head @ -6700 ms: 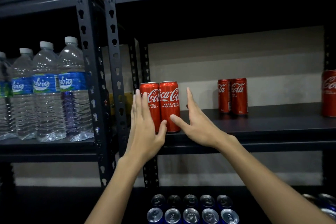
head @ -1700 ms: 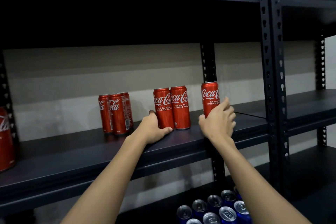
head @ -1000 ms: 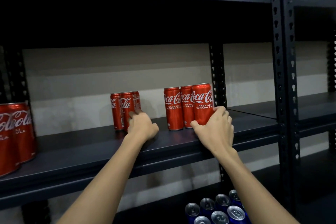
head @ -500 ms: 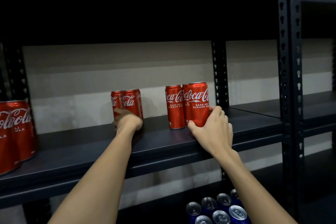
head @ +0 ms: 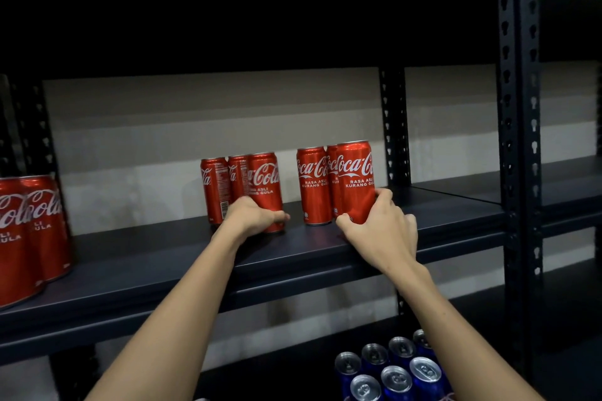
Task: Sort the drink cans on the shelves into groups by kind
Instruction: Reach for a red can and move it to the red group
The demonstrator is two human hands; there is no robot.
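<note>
Right hand (head: 382, 226) grips a tall red Coca-Cola aluminium can (head: 355, 181) low on its body, thumb in front, fingers wrapped round the right side; can stands upright near the right end of the dark metal shelf board (head: 325, 251), touching 2 more red cans (head: 314, 184) on its left. Left hand (head: 252, 216) clasps the base of another red Coca-Cola can (head: 264, 187), front of a trio mid-shelf, w/ 2 behind (head: 216, 187). Small gap between the trios. Two more red cans (head: 31, 231) at the board's left end. Blue silver-topped cans (head: 395, 368) on the shelf below.
</note>
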